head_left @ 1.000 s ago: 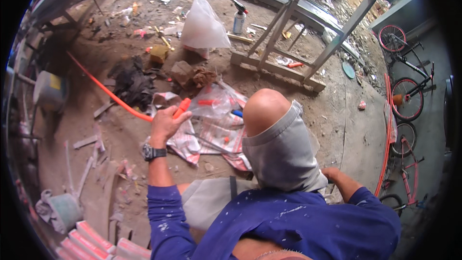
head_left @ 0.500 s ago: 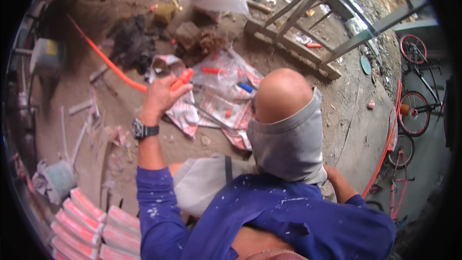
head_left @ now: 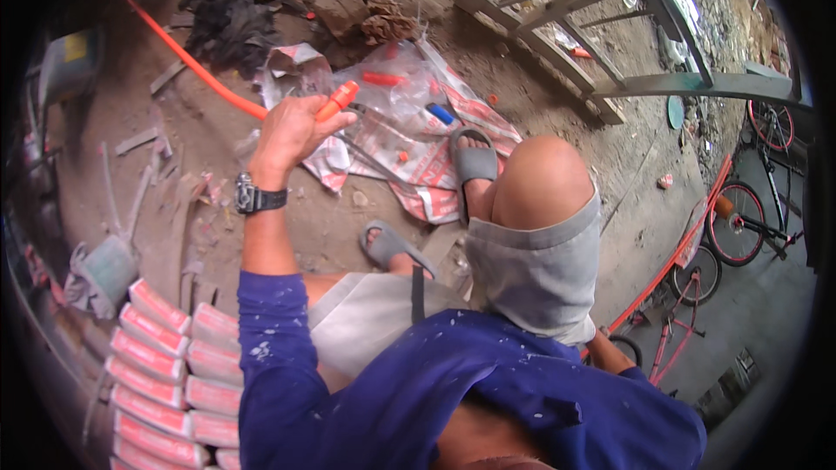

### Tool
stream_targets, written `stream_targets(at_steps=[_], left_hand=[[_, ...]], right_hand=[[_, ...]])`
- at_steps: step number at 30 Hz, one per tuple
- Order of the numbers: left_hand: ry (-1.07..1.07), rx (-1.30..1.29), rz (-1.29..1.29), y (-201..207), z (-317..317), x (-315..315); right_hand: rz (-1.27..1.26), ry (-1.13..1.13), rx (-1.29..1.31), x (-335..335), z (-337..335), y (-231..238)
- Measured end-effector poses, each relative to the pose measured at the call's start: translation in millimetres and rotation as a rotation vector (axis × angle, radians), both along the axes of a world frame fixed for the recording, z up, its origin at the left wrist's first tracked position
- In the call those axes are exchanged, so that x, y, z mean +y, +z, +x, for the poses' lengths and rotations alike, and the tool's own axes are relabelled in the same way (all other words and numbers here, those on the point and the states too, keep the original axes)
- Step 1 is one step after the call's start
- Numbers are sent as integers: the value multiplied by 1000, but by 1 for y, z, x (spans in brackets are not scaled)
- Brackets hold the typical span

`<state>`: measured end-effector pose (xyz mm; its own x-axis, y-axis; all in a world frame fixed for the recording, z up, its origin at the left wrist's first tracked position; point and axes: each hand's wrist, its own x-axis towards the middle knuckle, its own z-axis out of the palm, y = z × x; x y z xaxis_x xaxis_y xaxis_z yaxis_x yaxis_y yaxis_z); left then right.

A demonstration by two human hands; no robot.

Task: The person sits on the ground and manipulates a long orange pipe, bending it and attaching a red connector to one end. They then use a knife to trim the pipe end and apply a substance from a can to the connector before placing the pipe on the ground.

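Note:
My left hand (head_left: 292, 132), with a black watch on its wrist, is wrapped round the end of a long orange pipe (head_left: 209, 80). The pipe curves away to the far left. An orange end fitting (head_left: 338, 101) pokes out past the thumb. Below it, a red-and-white printed sack (head_left: 435, 181) lies crumpled on the ground. On the sack are a clear plastic bag (head_left: 383, 113) with a red-orange piece (head_left: 381, 79) by it, a blue piece (head_left: 441, 113) and a small orange cap (head_left: 402, 157). My right hand (head_left: 601, 346) is down beside my right thigh, its fingers hidden.
Stacked red-and-white packages (head_left: 152, 374) stand at the lower left. A wooden frame (head_left: 557, 57) lies at the far right. Bicycles (head_left: 740, 222) stand on the right beyond a long orange strip (head_left: 670, 265). Dark cloth (head_left: 228, 22) and a block (head_left: 340, 9) lie ahead.
The view has shifted, so my sandalled feet now show and the sack sits higher in the picture. My left hand keeps its hold on the pipe.

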<state>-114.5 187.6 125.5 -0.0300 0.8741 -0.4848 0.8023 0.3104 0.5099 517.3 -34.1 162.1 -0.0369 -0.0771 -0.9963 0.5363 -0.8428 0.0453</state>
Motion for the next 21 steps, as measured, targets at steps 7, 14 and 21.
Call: stream_targets(at_steps=[7,14,21], left_hand=[[-110,74,-141,39,9,37],[-182,91,-246,138,-3,80],[-213,111,-348,198,-35,79]], right_hand=[[-180,-341,-43,-34,50,157],[-250,-713,14,-76,94,262],[-34,-575,-134,-55,5,368]])
